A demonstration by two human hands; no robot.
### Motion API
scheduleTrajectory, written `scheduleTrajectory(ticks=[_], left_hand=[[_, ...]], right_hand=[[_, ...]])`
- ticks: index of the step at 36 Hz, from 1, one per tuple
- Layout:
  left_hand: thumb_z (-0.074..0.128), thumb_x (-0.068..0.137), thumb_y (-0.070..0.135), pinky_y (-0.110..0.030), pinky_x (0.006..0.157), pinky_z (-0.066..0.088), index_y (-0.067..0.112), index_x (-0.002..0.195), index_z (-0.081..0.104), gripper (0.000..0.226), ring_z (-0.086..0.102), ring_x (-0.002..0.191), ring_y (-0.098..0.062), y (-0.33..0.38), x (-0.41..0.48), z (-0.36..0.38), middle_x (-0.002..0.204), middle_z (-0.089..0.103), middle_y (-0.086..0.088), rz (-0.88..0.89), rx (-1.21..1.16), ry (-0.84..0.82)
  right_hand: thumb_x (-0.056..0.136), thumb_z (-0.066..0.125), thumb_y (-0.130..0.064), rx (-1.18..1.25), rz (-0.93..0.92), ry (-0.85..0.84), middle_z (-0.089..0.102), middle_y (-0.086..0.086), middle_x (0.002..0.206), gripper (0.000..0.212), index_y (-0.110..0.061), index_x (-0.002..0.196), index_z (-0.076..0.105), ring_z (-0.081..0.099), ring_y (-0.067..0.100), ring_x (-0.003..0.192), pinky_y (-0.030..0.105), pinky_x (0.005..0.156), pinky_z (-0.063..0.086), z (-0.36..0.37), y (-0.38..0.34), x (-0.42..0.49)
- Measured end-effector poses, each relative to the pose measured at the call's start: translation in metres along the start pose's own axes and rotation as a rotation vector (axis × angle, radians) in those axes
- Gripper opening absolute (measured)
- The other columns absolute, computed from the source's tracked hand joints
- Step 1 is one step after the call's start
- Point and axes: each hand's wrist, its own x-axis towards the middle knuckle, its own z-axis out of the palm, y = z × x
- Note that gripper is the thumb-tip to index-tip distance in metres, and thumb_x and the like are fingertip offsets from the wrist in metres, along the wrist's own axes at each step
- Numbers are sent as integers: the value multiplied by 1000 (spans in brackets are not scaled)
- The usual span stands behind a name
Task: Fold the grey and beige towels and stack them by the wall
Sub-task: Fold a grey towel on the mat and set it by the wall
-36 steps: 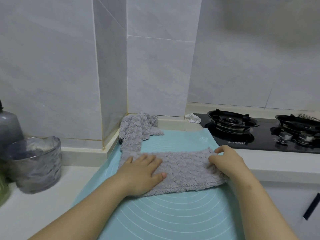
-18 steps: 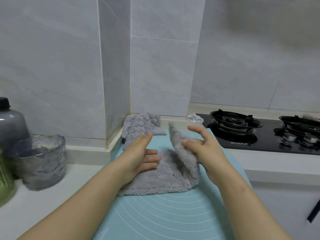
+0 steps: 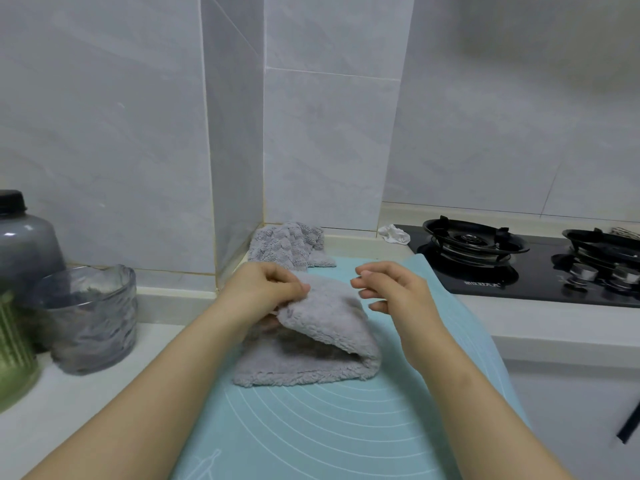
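Now bring the raised flap of the grey towel (image 3: 322, 341) fully over toward 9 o'clock and lay its edge exactly on the lower edge, to match both layers. Find this towel in the middle of the blue mat (image 3: 311, 427) on the worktop (image 3: 86, 393), half doubled, with the fold at 3 o'clock and the open side at 9 o'clock. Lower slowly, expecting the soft pile to slip and bunch; then press flat from the fold outward. Better to use the free hand for smoothing, not for pulling.

See the left hand (image 3: 273, 292) at 10 o'clock of the towel, pinching the flap's edge between thumb and fingers, forearm low over the mat. See the right hand (image 3: 391, 292) at 2 o'clock, just beside the towel but apart from it, fingers loosely curled, holding nothing.

Afterwards carry toward 11 o'clock, to the wall corner, beside the second grey towel (image 3: 287, 245), lumpy there; hard to tell whether folded properly. Cannot find any beige towel in view.
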Motion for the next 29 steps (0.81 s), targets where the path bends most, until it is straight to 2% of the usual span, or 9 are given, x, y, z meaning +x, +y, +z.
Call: scheduleTrajectory(ticks=[2,4,7,12,17,20,23,26,29], left_hand=[[80,70,12,-11,35,33,12,69,61,19,41,32,-2,-1,3,-10,42,49,9,13,141,-6],[81,68,12,-13,34,34,14,70,58,23,41,29,-1,-5,5,-19,49,50,5,13,332,8],[80,68,6,-18,38,40,14,73,55,27,46,35,-10,-9,5,-26,57,51,-1,-50,400,-28],[78,72,9,-21,45,41,18,80,55,26,46,47,-14,-11,5,-29,62,49,1,-45,471,-93],[77,75,13,-21,46,44,20,96,59,28,48,51,-13,-13,6,-27,72,46,4,-40,553,-116],[78,74,18,-21,52,41,22,98,58,31,47,56,-10,-12,5,-28,74,45,6,-30,649,-102],[77,73,29,-22,68,38,23,105,59,38,50,73,-13,-9,2,-28,92,49,5,-31,833,-96],[66,81,34,-27,81,43,29,113,54,35,54,89,-19,-1,-3,-24,113,43,1,28,963,-9],[46,94,27,-32,94,39,25,126,51,33,50,114,-22,10,-4,-15,131,42,-2,195,820,154]], right_hand=[[86,60,-5,-88,-19,10,63,-6,74,17,-18,76,64,54,-8,58,3,54,40,2,4,0],[85,62,-6,-159,-8,-10,63,-8,75,15,-19,77,64,55,-9,60,2,57,40,4,8,0],[84,64,-12,-255,26,-48,64,-7,83,12,-22,79,64,58,7,77,14,68,42,8,14,1],[83,65,-19,-391,50,-104,53,-12,67,10,-26,91,65,47,0,50,10,51,34,14,19,-2],[83,65,-25,-525,128,-181,47,-5,111,30,-30,112,59,46,11,98,23,81,36,16,21,-5],[85,63,-23,-569,169,-234,48,-4,114,41,-29,124,52,48,12,102,24,86,38,17,20,-7],[85,61,-21,-648,148,-238,46,-5,111,42,-29,124,50,49,14,100,23,81,36,18,19,-8],[86,57,-24,-786,-2,-117,45,-4,125,38,-28,124,52,45,15,117,28,93,36,18,20,-7],[93,48,-23,-861,-214,-24,37,-10,144,37,-26,129,52,31,11,133,29,109,23,21,13,-8]])
